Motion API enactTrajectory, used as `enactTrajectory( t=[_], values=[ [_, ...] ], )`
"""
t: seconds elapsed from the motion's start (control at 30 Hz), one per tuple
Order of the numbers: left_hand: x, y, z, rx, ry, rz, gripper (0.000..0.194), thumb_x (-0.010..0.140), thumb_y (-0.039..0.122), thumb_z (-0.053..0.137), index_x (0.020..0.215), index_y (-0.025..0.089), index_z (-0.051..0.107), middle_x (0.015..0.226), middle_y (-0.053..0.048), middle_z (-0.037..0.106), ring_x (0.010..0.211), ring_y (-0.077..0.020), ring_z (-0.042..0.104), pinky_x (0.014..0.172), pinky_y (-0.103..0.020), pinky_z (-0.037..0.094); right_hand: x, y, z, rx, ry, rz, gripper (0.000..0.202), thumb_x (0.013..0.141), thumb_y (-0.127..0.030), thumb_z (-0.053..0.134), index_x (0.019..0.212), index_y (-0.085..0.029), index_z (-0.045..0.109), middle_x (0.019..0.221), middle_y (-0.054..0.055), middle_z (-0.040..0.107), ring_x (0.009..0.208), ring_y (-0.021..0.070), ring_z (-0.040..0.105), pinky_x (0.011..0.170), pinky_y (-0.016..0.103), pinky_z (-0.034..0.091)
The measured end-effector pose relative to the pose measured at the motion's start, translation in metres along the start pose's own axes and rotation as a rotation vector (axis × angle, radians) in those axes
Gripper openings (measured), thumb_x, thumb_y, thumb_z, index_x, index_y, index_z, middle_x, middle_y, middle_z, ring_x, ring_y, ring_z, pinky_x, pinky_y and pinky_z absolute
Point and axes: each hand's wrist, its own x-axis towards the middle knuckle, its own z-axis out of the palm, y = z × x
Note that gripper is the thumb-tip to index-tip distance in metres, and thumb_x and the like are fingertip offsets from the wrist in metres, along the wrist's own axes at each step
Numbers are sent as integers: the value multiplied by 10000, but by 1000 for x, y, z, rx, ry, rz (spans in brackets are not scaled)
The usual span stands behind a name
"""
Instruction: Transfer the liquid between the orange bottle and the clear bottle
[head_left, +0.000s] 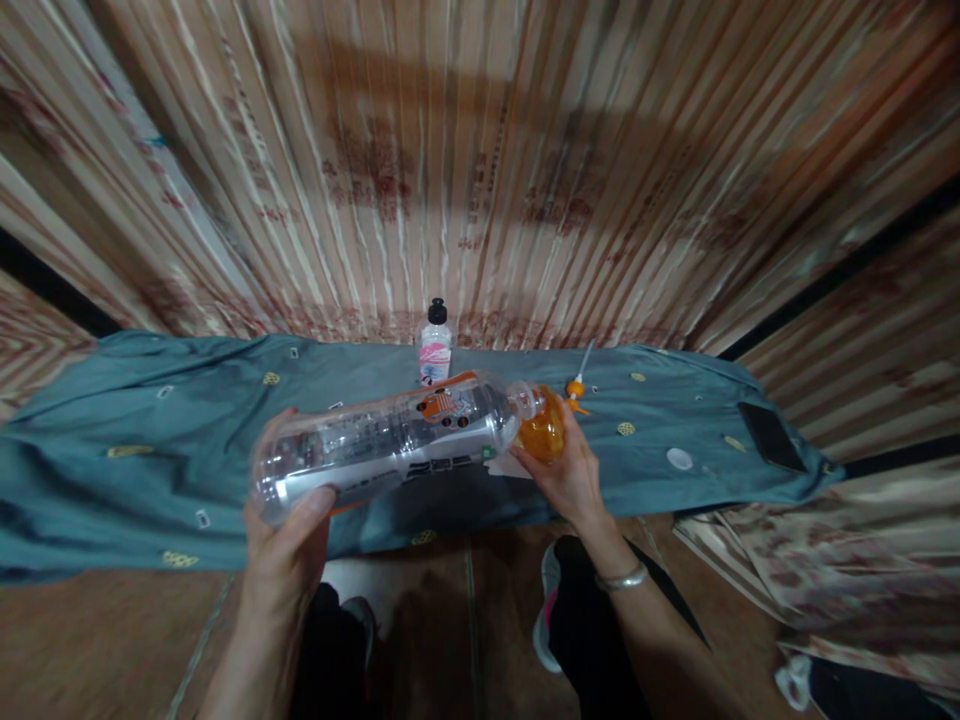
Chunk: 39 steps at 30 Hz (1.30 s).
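My left hand [289, 535] grips the base end of a large clear plastic bottle [390, 440] with an orange and white label. The bottle lies almost level in the air, its neck tipped to the right. At that neck, my right hand [566, 470] is closed around a small amber container [541, 425], whose opening meets the bottle's mouth or sits right by it. Just beyond my right hand, an orange spray or pump top [575, 388] with a pale tube lies on the cloth. Whether liquid is passing between the two vessels cannot be made out.
A green-blue patterned cloth [187, 440] covers the narrow table. Behind the large bottle stands a small black-capped bottle [436, 345] with a pink label. A white round disc [679, 459] and a dark phone [771, 437] lie at right. Striped curtains [450, 180] hang close behind.
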Motion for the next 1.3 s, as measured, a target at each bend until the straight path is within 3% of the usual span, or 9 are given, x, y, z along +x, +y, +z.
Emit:
enactTrajectory(
  t=[0.27, 0.57, 0.83, 1.3],
  values=[
    [2, 0, 0, 2, 7, 16, 765, 463, 401, 1059, 1197, 368, 843, 1197, -21, 765, 1070, -276, 715, 1009, -385, 589, 0, 0, 1, 15, -5, 8, 957, 875, -580, 824, 1657, -207, 418, 1587, 178, 640, 1442, 358, 651, 1190, 559, 574],
    [1, -1, -1, -20, -15, 3, 760, 517, 369, 1049, 1243, 369, 828, 1208, -19, 778, 1077, -239, 712, 1000, -328, 578, 0, -2, -1, 21, -10, 16, 951, 877, -589, 820, 1647, -191, 430, 1588, 184, 639, 1444, 353, 651, 1188, 554, 576],
    [-1, -1, -3, 5, -15, -8, 768, 529, 394, 1035, 1265, 360, 817, 1237, -32, 767, 1146, -302, 710, 1042, -403, 578, 0, -1, 1, 14, -3, 11, 945, 870, -598, 823, 1640, -204, 442, 1584, 174, 645, 1440, 352, 656, 1187, 554, 578],
    [-2, 1, -3, -4, -31, 2, 749, 559, 372, 1032, 1278, 391, 825, 1233, -28, 763, 1120, -282, 703, 1001, -385, 600, 0, -2, 1, 11, 3, 5, 931, 888, -643, 784, 1625, -176, 460, 1575, 188, 650, 1436, 353, 660, 1187, 550, 582]
  ],
)
